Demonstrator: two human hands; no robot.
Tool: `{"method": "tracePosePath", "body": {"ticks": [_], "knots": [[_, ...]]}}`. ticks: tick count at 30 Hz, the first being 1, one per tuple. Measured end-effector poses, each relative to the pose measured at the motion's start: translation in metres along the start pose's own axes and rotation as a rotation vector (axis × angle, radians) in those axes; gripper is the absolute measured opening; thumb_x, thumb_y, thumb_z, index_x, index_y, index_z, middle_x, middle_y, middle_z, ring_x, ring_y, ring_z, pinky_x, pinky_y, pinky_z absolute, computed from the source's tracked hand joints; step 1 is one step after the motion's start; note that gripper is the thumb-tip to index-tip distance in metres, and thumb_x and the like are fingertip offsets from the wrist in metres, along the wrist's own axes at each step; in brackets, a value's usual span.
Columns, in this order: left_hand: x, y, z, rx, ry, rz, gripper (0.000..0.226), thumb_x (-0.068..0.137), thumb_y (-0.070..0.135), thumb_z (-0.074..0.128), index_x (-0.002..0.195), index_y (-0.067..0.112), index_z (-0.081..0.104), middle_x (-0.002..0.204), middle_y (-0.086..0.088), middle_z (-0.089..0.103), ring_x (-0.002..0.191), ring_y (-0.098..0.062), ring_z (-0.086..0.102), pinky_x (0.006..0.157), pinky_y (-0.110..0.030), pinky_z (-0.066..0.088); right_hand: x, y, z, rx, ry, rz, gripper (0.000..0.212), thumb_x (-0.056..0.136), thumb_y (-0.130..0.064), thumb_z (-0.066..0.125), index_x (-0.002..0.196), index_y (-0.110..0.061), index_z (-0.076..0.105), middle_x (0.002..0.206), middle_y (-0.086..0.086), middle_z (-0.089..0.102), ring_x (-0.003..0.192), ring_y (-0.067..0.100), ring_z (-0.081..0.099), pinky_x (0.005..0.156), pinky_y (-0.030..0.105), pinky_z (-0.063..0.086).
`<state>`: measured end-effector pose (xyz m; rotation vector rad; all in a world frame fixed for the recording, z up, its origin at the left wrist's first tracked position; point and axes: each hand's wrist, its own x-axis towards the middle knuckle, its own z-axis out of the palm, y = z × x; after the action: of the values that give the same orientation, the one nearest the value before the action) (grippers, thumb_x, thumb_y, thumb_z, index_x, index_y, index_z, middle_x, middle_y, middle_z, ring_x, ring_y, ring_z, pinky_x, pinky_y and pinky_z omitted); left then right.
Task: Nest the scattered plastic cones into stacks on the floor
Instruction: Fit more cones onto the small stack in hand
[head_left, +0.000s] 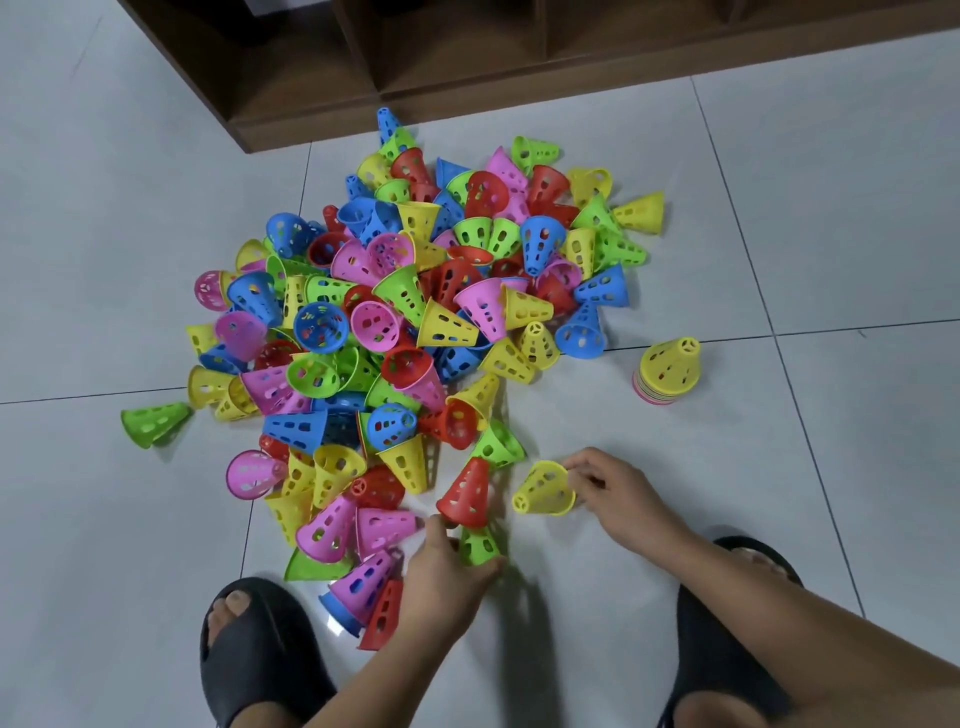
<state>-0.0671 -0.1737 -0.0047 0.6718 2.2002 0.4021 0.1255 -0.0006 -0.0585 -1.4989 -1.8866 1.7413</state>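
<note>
1. I see the right hand (613, 491) pinching the wide rim of a yellow cone (544, 489) by the pile's near edge. Its long axis runs diagonally, with the narrow tip to the lower left and the mouth toward the fingers.
2. The left hand (444, 566) curls round a green cone (479, 544), which is blurred. A red cone (466, 493) touches it, narrow end pointing away from the person.
3. The pile (405, 312) lies on the floor (649, 597), its cones pointing every way.
4. A nested stack (667, 371) stands upright, right of the pile, narrow ends up.

home interior, tiled floor (675, 519), wooden shelving (467, 67)
</note>
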Motion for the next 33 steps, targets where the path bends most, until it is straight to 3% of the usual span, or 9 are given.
{"method": "tracePosePath", "body": {"ticks": [3, 7, 10, 15, 19, 24, 30, 33], "knots": [[0.002, 0.014, 0.009, 0.005, -0.052, 0.009, 0.067, 0.076, 0.045, 0.089, 0.125, 0.033, 0.045, 0.097, 0.014, 0.065, 0.090, -0.015, 0.069, 0.078, -0.034, 0.058, 0.001, 0.012, -0.012, -0.012, 0.099, 0.062, 0.025, 0.098, -0.011, 0.067, 0.113, -0.031, 0.070, 0.101, -0.005, 0.074, 0.090, 0.016, 0.072, 0.090, 0.044, 0.059], [0.001, 0.031, 0.017, -0.023, -0.115, 0.039, 0.067, 0.076, 0.040, 0.086, 0.129, 0.036, 0.046, 0.100, 0.014, 0.067, 0.085, -0.010, 0.071, 0.073, -0.033, 0.061, -0.005, 0.013, -0.023, -0.132, 0.149, -0.010, 0.046, 0.086, 0.001, 0.067, 0.126, -0.022, 0.066, 0.117, -0.003, 0.065, 0.102, 0.006, 0.065, 0.096, 0.035, 0.055], [-0.001, 0.043, 0.021, -0.068, -0.152, 0.083, 0.067, 0.076, 0.037, 0.086, 0.131, 0.037, 0.048, 0.103, 0.012, 0.069, 0.084, -0.007, 0.071, 0.067, -0.027, 0.059, -0.012, 0.009, -0.025, -0.199, 0.046, -0.143, 0.057, 0.075, -0.016, 0.073, 0.127, -0.034, 0.060, 0.121, -0.013, 0.055, 0.111, 0.005, 0.058, 0.092, 0.026, 0.051], [-0.001, 0.066, 0.016, -0.155, -0.165, 0.158, 0.057, 0.075, 0.027, 0.087, 0.123, 0.034, 0.057, 0.100, 0.010, 0.073, 0.080, 0.001, 0.069, 0.063, -0.015, 0.049, -0.006, 0.007, -0.017, -0.339, 0.004, -0.261, 0.047, 0.083, -0.049, 0.066, 0.128, -0.038, 0.061, 0.124, -0.020, 0.055, 0.116, 0.012, 0.053, 0.100, 0.037, 0.049], [0.010, 0.078, 0.005, -0.191, -0.106, 0.209, 0.062, 0.073, 0.017, 0.089, 0.125, 0.033, 0.060, 0.106, 0.013, 0.073, 0.090, 0.002, 0.069, 0.076, -0.021, 0.056, 0.001, 0.004, -0.017, -0.424, 0.070, -0.369, 0.034, 0.092, -0.042, 0.066, 0.125, -0.036, 0.062, 0.126, -0.018, 0.057, 0.112, 0.016, 0.053, 0.098, 0.043, 0.051], [0.025, 0.091, -0.001, -0.153, -0.078, 0.268, 0.077, 0.067, 0.012, 0.092, 0.130, 0.039, 0.058, 0.119, 0.014, 0.066, 0.103, 0.003, 0.064, 0.080, -0.011, 0.051, 0.005, -0.009, -0.016, -0.529, -0.072, -0.347, 0.079, 0.077, -0.040, 0.069, 0.151, -0.039, 0.042, 0.146, -0.014, 0.050, 0.134, 0.018, 0.045, 0.111, 0.039, 0.043], [0.031, 0.092, 0.002, -0.112, -0.075, 0.259, 0.061, 0.070, 0.013, 0.092, 0.122, 0.033, 0.069, 0.117, 0.012, 0.064, 0.101, -0.001, 0.063, 0.075, -0.010, 0.047, 0.014, -0.014, -0.011, -0.521, -0.074, -0.440, 0.056, 0.085, -0.029, 0.060, 0.139, -0.039, 0.051, 0.137, -0.018, 0.055, 0.128, 0.015, 0.048, 0.107, 0.041, 0.045], [0.028, 0.092, 0.002, -0.146, -0.047, 0.266, 0.051, 0.073, 0.017, 0.093, 0.115, 0.037, 0.069, 0.115, 0.016, 0.064, 0.104, -0.004, 0.063, 0.084, -0.021, 0.053, 0.016, -0.014, -0.011, -0.472, -0.036, -0.433, 0.050, 0.085, -0.029, 0.060, 0.134, -0.037, 0.056, 0.131, -0.017, 0.060, 0.125, 0.016, 0.050, 0.104, 0.043, 0.046]]}}
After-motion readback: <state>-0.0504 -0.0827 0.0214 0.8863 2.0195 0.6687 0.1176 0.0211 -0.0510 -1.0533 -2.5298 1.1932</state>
